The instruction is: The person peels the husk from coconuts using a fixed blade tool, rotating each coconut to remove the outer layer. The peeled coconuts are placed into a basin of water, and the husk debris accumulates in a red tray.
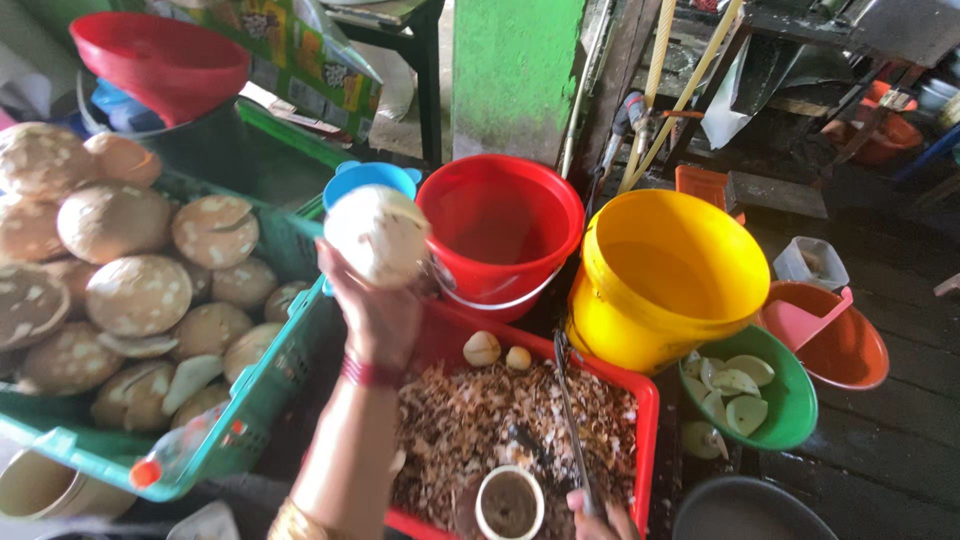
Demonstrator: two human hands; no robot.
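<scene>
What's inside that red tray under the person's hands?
The red tray is heaped with brown and pale shavings. Two small pale peeled lumps sit at its far edge, and a small round cup stands near the front. The shavings cover the tray's bottom, so anything underneath is hidden.

One printed carton, top of view.
The carton (pixel 300 50) stands behind the green crate (pixel 270 370), boxy, green and yellow with orange patches.

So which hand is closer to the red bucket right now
Left. The left hand is raised, holding a peeled coconut beside the red bucket. The right hand is low at the frame's bottom edge, gripping a long metal tool.
</scene>
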